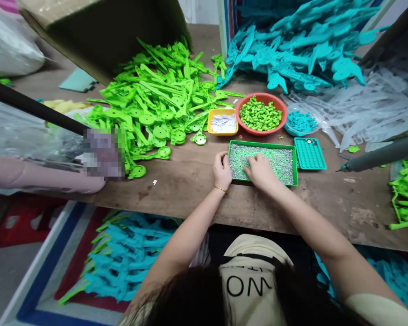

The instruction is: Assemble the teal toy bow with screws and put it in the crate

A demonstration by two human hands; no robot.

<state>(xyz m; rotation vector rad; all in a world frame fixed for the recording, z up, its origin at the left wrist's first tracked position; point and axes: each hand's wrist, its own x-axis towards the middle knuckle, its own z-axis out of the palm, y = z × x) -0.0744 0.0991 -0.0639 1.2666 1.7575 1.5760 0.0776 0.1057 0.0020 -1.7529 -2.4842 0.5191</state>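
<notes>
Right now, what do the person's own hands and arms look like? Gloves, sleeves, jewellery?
Left hand: ungloved, thin gold-coloured bracelet at the wrist. Right hand: ungloved, no jewellery visible. Right sleeve: pale cream, short, plain where visible, forearm uncovered.

ok so I'm counting one green tray, one teal dimpled tray, one yellow dish, one red bowl, one clear bowl and one gold bracelet
</notes>
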